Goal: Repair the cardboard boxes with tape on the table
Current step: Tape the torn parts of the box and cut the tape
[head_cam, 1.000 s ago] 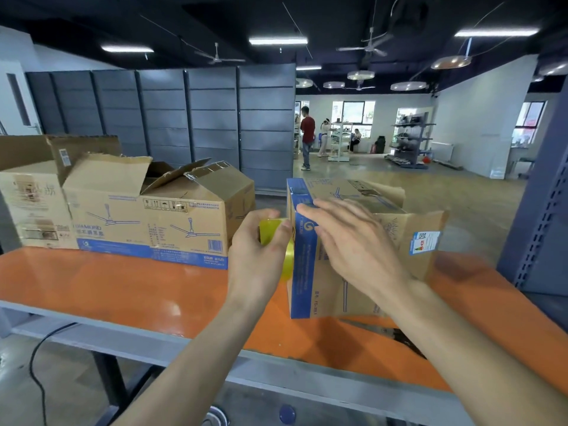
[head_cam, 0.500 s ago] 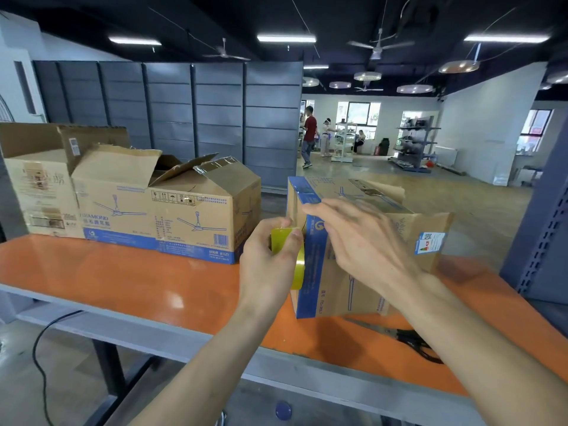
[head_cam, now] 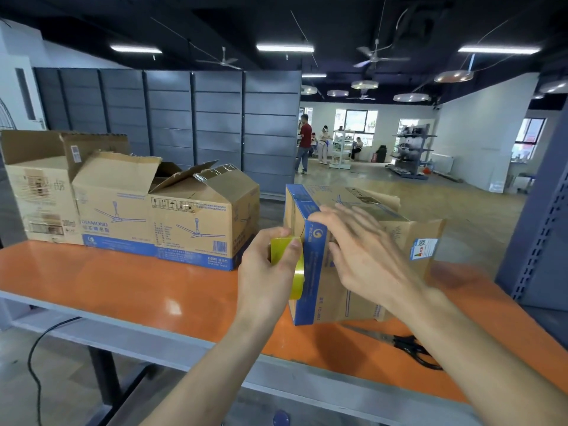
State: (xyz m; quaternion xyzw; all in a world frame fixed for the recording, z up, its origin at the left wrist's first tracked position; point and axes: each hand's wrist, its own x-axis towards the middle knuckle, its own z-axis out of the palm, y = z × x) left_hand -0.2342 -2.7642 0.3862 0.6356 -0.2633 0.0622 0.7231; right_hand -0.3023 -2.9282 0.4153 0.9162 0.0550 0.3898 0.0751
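Observation:
A cardboard box with a blue edge band [head_cam: 353, 302] stands on the orange table [head_cam: 123, 287] in front of me. My left hand [head_cam: 267, 272] grips a yellow tape roll [head_cam: 295, 269] against the box's left blue edge. My right hand [head_cam: 359, 253] lies flat with straight fingers on the box's near side and corner, slightly blurred. A larger open box with fan drawings [head_cam: 159, 216] stands at the left, its flaps raised.
Black scissors [head_cam: 405, 345] lie on the table by the box's near right corner. Another brown carton [head_cam: 37, 192] stands at the far left. A grey metal rack post [head_cam: 541, 241] rises at the right. People stand far off in the hall. A cable hangs below the table.
My right hand has slid down and back along the box's side. The left hand keeps the tape roll at the blue edge. The view has shifted slightly.

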